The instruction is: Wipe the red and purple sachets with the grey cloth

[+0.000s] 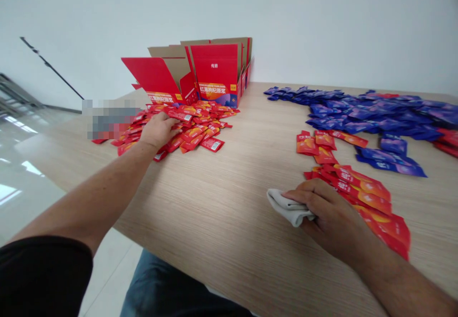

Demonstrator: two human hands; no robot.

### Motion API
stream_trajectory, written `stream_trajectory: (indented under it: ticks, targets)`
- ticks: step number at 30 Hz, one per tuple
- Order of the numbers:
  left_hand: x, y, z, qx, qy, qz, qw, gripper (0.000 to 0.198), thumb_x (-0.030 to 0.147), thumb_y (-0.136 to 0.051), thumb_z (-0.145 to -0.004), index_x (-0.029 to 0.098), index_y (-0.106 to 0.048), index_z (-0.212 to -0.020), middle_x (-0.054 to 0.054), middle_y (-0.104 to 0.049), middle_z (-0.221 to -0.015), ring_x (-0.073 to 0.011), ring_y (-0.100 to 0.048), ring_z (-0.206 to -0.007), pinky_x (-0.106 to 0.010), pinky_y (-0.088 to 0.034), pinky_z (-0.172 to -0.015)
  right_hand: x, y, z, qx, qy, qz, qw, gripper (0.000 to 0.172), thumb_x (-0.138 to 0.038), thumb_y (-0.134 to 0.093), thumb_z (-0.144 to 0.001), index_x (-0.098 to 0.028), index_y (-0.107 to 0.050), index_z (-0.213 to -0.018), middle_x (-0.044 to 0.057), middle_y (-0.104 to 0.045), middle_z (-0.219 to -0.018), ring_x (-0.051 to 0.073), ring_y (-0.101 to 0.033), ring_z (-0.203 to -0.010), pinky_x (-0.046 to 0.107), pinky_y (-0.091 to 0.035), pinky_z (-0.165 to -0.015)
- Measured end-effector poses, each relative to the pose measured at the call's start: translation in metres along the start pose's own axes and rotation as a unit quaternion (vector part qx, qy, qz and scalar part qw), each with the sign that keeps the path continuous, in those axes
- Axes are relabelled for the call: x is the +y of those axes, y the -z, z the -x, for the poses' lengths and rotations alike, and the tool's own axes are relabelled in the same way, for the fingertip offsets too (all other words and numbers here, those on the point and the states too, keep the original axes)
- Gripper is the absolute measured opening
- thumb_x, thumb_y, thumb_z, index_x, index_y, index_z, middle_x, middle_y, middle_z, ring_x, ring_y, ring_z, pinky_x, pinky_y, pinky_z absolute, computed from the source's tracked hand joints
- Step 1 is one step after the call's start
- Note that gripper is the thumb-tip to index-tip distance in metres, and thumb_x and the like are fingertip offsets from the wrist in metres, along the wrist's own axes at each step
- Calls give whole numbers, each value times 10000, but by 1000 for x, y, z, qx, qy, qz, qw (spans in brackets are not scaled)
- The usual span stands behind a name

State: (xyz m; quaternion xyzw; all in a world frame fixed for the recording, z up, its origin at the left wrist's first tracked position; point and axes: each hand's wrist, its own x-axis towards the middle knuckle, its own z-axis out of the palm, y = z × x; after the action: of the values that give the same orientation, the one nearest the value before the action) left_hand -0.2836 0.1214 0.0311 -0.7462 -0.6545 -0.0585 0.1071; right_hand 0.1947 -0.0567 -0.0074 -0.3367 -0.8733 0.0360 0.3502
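On the wood-grain table (229, 202), red cardboard boxes (218, 81) stand open.
Blue pouches (358, 114) lie far right. Red pouches (195, 136) lie before the boxes, with the left hand (157, 128) on them; I cannot tell if it grips one. The right hand (324, 207), beside more red pouches (368, 198), pinches a folded white cloth (284, 205).

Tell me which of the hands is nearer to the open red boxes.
Left. The left hand is at the pile of red packets just in front of the open red boxes; the right hand is farther off, nearer the wearer, gripping a folded white cloth.
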Motion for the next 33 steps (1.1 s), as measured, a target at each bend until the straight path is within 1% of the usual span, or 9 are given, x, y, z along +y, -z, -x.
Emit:
stream_trajectory:
  ticks: [3,7,12,15,18,23,27,30,33]
  targets:
    - [-4,4,-5,6,-3,-17,1000,553,452,-567,-927,126,-625,-1370,-159,-614,-1246,-318,-484,-1211,-420,-353,-1065,0,0,0,-6,-6,-6,1000,282,-157,-658,-881,-194,-700,-1157,117,-679,-1012,228,-673,-868,358,-614,-709]
    - [-2,18,-7,-34,0,-18,999,636,500,-656,-890,112,-598,-1391,-155,-611,-1268,-322,-487,-1224,-414,-361,-1067,-2,1,-2,-5,-6,-10,1000,270,-162,-665,-883,-188,-706,-1148,114,-681,-1006,227,-675,-866,356,-611,-717]
    - [32,44,10,18,-17,-30,999,641,532,-596,-952,128,-535,-1446,-153,-581,-1331,-345,-457,-1292,-489,-310,-1142,-8,3,-5,0,-4,-9,1000,277,-135,-652,-876,-184,-704,-1144,104,-677,-991,222,-669,-864,347,-594,-726]
    - [72,51,20,35,-45,10,998,546,491,-574,-958,112,-614,-1349,-143,-642,-1248,-316,-517,-1229,-458,-358,-1119,-6,8,-8,20,-20,16,999,294,-124,-631,-867,-186,-699,-1146,105,-674,-999,234,-661,-889,369,-582,-754]
    - [125,47,28,-7,-106,105,989,446,439,-602,-909,161,-676,-1250,-109,-699,-1186,-292,-596,-1151,-401,-434,-1047,6,18,-13,93,-75,84,989,245,-159,-628,-882,-183,-706,-1113,106,-679,-958,264,-645,-914,415,-561,-799]
    - [225,30,51,-100,-194,299,929,421,413,-651,-854,203,-705,-1215,-108,-715,-1178,-270,-661,-1071,-375,-483,-982,37,39,-16,224,-194,150,943,220,-332,-656,-929,-204,-724,-1094,90,-700,-952,299,-640,-959,463,-528,-863]
    - [296,23,68,-136,-235,398,876,297,339,-717,-795,239,-751,-1073,-89,-730,-1024,-267,-674,-945,-389,-499,-937,56,46,-13,274,-231,166,919,207,-343,-671,-906,-206,-732,-1050,77,-731,-959,272,-647,-941,425,-532,-856]
    - [336,18,75,-132,-241,397,876,203,372,-684,-828,227,-754,-952,-94,-712,-871,-282,-671,-845,-408,-519,-860,63,45,-13,279,-227,178,916,192,-341,-665,-911,-207,-723,-1035,78,-741,-979,262,-643,-950,408,-529,-866]
    - [363,12,77,-163,-249,354,886,261,466,-638,-859,226,-741,-845,-104,-698,-787,-304,-667,-766,-432,-524,-780,65,44,-13,276,-220,173,920,198,-366,-654,-923,-208,-714,-1026,82,-735,-977,269,-631,-962,418,-516,-887]
